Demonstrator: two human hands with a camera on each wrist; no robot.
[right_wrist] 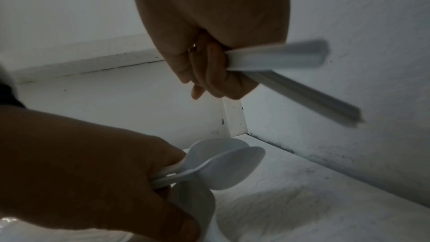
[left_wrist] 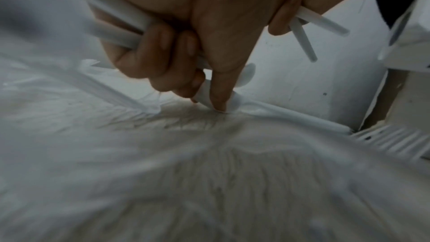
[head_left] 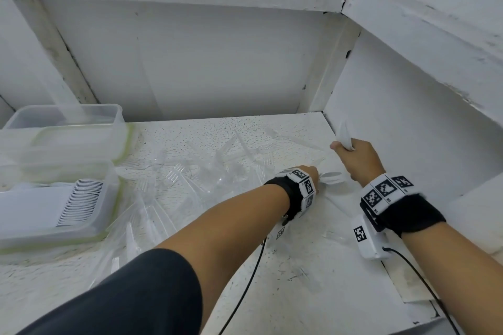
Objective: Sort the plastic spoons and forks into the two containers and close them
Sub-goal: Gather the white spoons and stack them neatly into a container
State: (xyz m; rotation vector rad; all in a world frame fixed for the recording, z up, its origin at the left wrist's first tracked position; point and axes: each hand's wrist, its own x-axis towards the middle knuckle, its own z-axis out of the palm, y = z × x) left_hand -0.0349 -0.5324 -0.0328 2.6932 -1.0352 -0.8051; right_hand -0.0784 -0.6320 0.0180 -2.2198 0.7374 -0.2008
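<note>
White spoons (right_wrist: pixel 223 165), green-rimmed containers (head_left: pixel 54 209)

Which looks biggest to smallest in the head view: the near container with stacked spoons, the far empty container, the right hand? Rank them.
1. Near container, though it sits closer to the camera.
2. Far container.
3. Right hand.
</note>
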